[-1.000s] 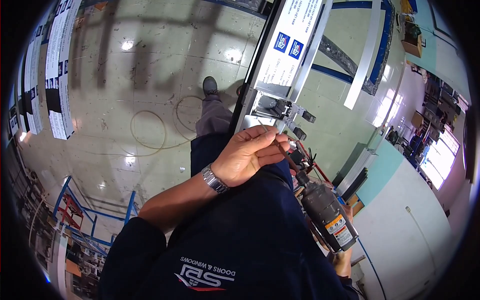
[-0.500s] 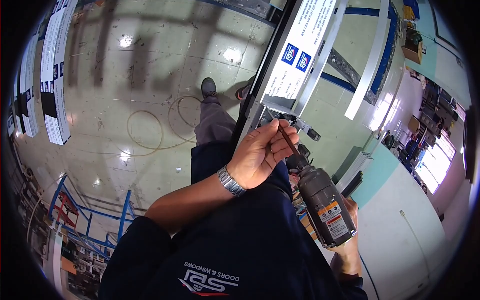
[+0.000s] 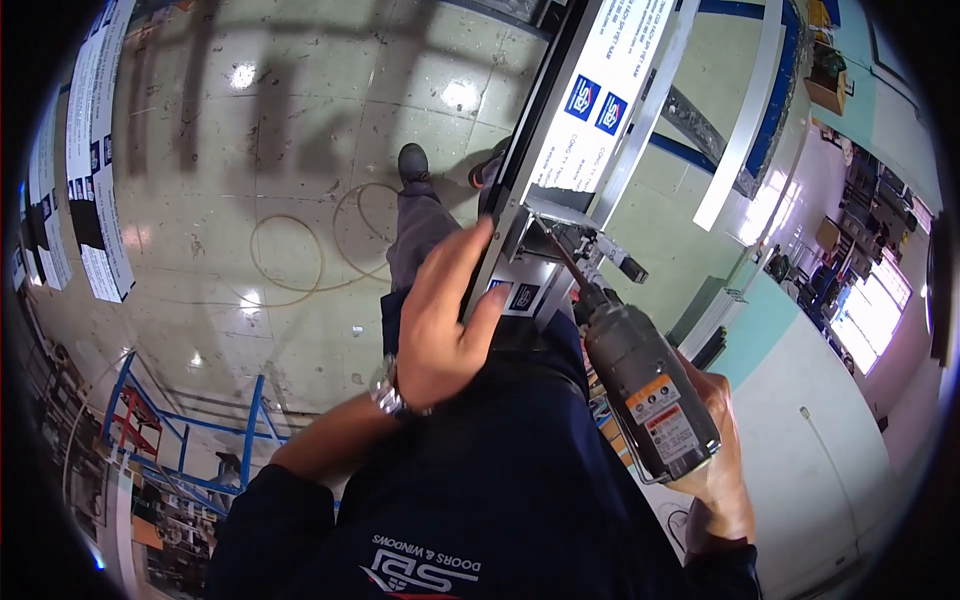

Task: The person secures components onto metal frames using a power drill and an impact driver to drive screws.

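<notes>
My right hand is wrapped round the grey power driver, largely hidden beneath it. The driver's long thin bit points up and left, its tip at the end of a long profile covered in white film with blue logos. A small metal fitting sticks out to the right of that end. Beside the profile's dark left edge, my left hand is open, fingers stretched upward, holding nothing; whether it touches the edge I cannot tell. A metal watch is on its wrist.
Film-covered profiles stand at the far left. A thin hose lies coiled on the tiled floor. Blue metal racks are at the lower left. At the upper right, a pale strip lies by a blue frame.
My left hand has let go of the driver's bit, moved left and spread its fingers. The bit's tip now shows at the profile's end, and the driver has shifted slightly.
</notes>
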`<state>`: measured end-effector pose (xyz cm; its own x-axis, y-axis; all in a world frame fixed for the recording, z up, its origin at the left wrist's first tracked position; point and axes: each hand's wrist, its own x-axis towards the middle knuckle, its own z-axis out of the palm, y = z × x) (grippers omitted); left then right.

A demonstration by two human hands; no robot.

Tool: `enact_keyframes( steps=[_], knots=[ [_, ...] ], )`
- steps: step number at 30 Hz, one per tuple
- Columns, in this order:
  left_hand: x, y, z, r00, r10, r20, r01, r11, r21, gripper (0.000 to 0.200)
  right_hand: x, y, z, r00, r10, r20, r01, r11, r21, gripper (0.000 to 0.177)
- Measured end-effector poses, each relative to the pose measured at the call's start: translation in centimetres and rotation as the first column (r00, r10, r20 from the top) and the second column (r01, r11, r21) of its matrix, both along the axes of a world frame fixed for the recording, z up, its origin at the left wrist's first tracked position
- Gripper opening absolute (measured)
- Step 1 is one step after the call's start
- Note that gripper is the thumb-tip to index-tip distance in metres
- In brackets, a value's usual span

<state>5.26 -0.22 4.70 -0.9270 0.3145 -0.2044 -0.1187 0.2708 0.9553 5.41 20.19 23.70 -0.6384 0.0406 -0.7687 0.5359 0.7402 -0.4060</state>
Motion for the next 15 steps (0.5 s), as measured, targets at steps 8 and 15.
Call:
enact_keyframes(
  steps=[8,15],
  knots=[
    [0.0,1.0,-2.8,0.976,-0.208,0.068,0.21,0.977,-0.026,0.059,-0.9,-0.2,-1.8,0.996,-0.043,0.082,0.046,0.999,-0.027,0.056],
    [-0.6,0.6,-3.2,0.966,-0.202,0.159,0.184,0.976,0.121,0.057,-0.4,0.2,-2.1,0.998,-0.003,0.062,0.007,0.998,-0.066,0.054]
  ],
)
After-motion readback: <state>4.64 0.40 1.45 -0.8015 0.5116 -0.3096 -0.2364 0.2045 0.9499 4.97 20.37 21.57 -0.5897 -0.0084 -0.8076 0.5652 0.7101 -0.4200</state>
